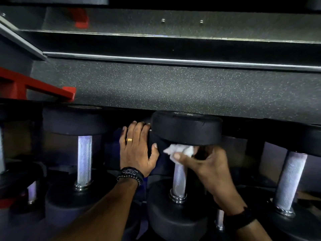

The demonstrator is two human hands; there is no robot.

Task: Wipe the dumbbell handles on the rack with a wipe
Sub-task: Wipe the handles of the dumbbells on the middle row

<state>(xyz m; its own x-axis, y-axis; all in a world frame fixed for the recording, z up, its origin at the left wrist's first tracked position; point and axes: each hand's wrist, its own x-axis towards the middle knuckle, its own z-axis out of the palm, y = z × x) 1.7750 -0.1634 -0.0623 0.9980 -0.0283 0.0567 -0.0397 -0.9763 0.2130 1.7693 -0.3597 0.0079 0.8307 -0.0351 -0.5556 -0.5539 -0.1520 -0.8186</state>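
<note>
right hand (211, 164) gripped a crumpled white wipe (180, 150) around the top of the middle dumbbell handle (179, 180) on the rack; left hand (137, 150), fingers straight, rested flat beside it.

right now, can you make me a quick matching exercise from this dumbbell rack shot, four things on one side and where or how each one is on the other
Things:
1. wipe
2. left hand
3. gold ring
4. red bracket

Places or states:
A. on a finger of the left hand
B. at the left edge, above the dumbbells
C. pinched in the right hand at the top of the middle handle
D. fingers straight, resting beside the middle dumbbell's far head

Pairs: 1-C, 2-D, 3-A, 4-B
</note>
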